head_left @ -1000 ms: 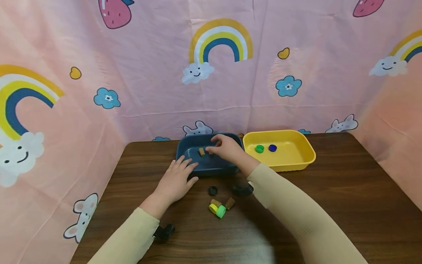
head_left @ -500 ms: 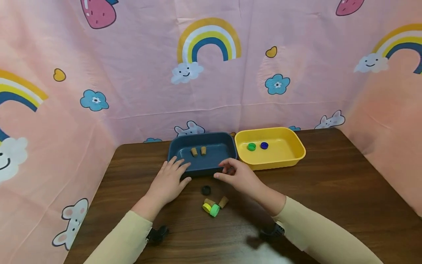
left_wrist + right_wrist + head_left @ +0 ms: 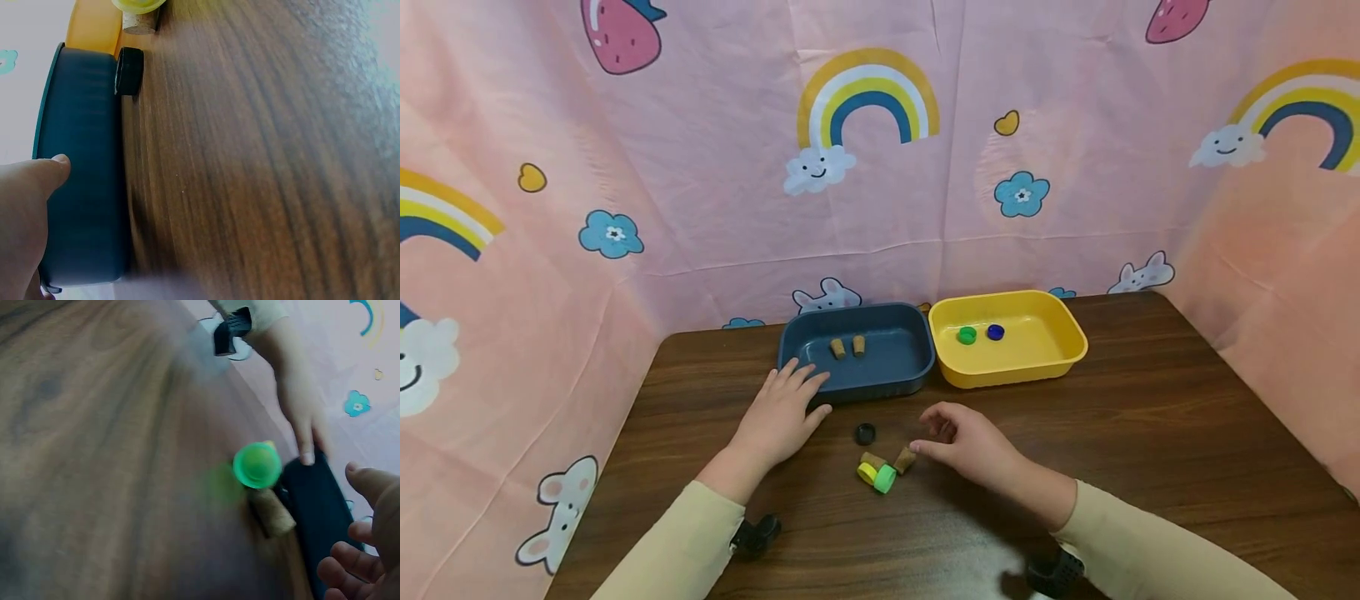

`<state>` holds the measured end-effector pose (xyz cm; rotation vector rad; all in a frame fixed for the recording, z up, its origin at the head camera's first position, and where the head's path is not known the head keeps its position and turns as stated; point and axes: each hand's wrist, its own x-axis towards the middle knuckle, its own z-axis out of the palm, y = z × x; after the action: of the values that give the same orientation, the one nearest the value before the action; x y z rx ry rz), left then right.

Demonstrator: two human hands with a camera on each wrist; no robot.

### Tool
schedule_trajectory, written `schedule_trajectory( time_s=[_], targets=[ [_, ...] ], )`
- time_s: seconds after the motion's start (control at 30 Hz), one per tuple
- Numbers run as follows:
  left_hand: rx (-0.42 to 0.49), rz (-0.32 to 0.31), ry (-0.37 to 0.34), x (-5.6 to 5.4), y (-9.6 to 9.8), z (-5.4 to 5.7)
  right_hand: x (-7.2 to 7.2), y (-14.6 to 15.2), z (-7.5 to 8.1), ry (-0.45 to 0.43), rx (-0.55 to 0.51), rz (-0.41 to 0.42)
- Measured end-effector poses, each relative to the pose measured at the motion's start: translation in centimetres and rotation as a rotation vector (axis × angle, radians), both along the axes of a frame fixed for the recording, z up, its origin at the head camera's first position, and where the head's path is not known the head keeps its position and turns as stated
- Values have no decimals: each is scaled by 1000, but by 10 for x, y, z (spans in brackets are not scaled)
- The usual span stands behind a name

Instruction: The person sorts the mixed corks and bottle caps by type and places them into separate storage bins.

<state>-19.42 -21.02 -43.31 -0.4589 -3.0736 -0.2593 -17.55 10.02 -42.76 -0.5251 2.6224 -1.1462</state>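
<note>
My left hand (image 3: pixel 777 417) rests with spread fingers at the front left corner of the dark blue tray (image 3: pixel 886 389); its thumb (image 3: pixel 53 172) lies by the tray's outer wall in the left wrist view. Two corks, a left one (image 3: pixel 838 348) and a right one (image 3: pixel 859 345), are inside that tray. My right hand (image 3: pixel 973 442) holds nothing, thumb and fingers apart, just right of a loose cork (image 3: pixel 904 461). Bunched with this cork on the table are another cork (image 3: pixel 873 459), a yellow cap (image 3: pixel 867 474) and a light green cap (image 3: pixel 885 479). Behind them lies a black cap (image 3: pixel 865 433).
A yellow tray (image 3: pixel 1041 343) stands to the right of the blue one, with a green cap (image 3: pixel 967 335) and a blue cap (image 3: pixel 995 332) in it. The wooden table (image 3: pixel 1150 433) ends at a patterned pink cloth (image 3: pixel 737 142) behind the trays.
My right hand has come out of the blue tray, leaving a second cork there, and moved back toward the loose corks and caps. My left hand stays at the tray's corner.
</note>
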Motion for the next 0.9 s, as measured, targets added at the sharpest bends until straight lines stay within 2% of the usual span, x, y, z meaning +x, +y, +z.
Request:
schedule_trajectory(
  time_s=[0.13,0.33,0.6,0.9],
  targets=[
    [-6,-3,0,0,-1,-1,4,-7,-9,41,103,70],
    [-13,-15,1,-1,1,-2,8,-14,-14,70,206,105],
    [-9,-22,29,-1,-1,-2,5,-19,-19,104,270,155],
    [-6,-22,15,0,-2,0,-1,-25,-23,143,313,192]
  ],
)
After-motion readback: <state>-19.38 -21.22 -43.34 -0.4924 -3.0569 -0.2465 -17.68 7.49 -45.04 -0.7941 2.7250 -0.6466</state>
